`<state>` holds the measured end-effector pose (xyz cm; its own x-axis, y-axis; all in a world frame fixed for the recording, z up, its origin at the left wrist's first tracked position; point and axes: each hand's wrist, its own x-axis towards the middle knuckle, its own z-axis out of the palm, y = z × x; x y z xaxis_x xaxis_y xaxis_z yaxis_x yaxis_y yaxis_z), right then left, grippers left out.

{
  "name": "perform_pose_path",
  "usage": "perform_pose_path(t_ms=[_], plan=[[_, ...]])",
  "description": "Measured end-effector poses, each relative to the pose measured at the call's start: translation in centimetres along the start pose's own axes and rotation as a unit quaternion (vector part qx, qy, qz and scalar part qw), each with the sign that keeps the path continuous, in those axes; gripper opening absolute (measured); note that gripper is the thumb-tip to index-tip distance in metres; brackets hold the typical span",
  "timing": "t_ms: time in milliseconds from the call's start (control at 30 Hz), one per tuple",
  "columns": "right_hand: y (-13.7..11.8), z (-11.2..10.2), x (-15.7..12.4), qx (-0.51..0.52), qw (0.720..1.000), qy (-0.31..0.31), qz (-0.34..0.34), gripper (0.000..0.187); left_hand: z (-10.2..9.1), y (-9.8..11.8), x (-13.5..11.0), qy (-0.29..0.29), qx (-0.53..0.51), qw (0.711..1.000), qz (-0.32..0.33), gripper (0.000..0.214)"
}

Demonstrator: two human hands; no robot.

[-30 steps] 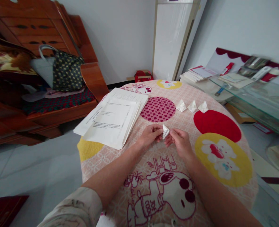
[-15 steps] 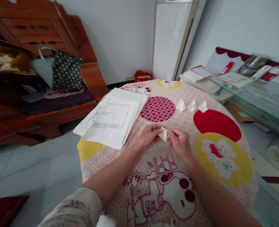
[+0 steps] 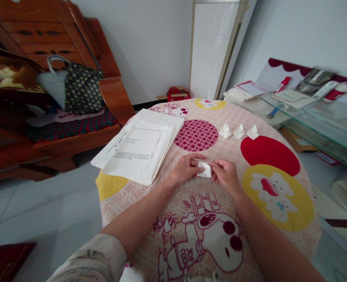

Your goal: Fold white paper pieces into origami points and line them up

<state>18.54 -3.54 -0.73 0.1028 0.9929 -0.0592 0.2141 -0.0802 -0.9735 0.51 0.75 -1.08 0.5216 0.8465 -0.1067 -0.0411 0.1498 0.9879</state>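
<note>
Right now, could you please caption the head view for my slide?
Left hand and right hand hold folded white paper; three pointed white paper shapes stand beyond.

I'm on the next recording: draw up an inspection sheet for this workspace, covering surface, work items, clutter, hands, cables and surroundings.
Surface: pink patterned fabric tablecloth with a rounded outline
Work items: small folded white paper piece between the hands; three pointed white folded-paper shapes in a row farther off
Clutter: loose stack of printed white paper sheets, left side
Hands: left hand and right hand both hold the small piece
Cables: nothing seen
Surroundings: brown carved wooden seat on the left; clear glass shelf bearing assorted items on the right
</note>
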Motion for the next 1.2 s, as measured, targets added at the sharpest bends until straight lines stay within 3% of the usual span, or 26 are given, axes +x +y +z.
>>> perform_pose_path(t_ms=[100,300,533,733,867,967,1067,1200], plan=[[-0.3,-0.1,0.0,0.011,1.0,0.006,-0.004,0.03,0.0,0.1,0.0,-0.006,0.031,0.999,-0.011,0.061],[-1.1,-0.1,-0.1,0.079,0.995,-0.04,0.046,0.027,0.3,0.1,-0.2,-0.021,-0.026,0.999,-0.018,0.08],[-1.0,-0.4,-0.1,0.135,0.984,-0.069,0.096,0.035,0.7,0.3,-0.2,-0.033,-0.034,0.999,-0.005,0.074],[-0.2,-0.2,0.0,0.012,0.999,-0.026,0.016,0.034,0.9,0.1,-0.3,-0.004,0.007,1.0,0.03,0.033],[0.3,-0.2,0.3,-0.02,1.0,-0.003,-0.005,0.028,0.9,-0.1,-0.3,0.012,0.024,0.999,0.024,0.031],[0.5,-0.3,0.4,-0.053,0.996,0.049,-0.056,0.019,1.0,0.1,-0.3,0.064,0.084,0.994,0.025,0.025],[0.6,-0.3,0.3,-0.093,0.986,0.066,-0.119,0.016,1.0,0.3,-0.4,0.127,0.235,0.962,0.049,0.015],[0.8,0.0,0.2,-0.101,0.983,0.014,-0.155,0.015,0.9,0.4,-0.5,0.148,0.346,0.921,0.104,0.017]])
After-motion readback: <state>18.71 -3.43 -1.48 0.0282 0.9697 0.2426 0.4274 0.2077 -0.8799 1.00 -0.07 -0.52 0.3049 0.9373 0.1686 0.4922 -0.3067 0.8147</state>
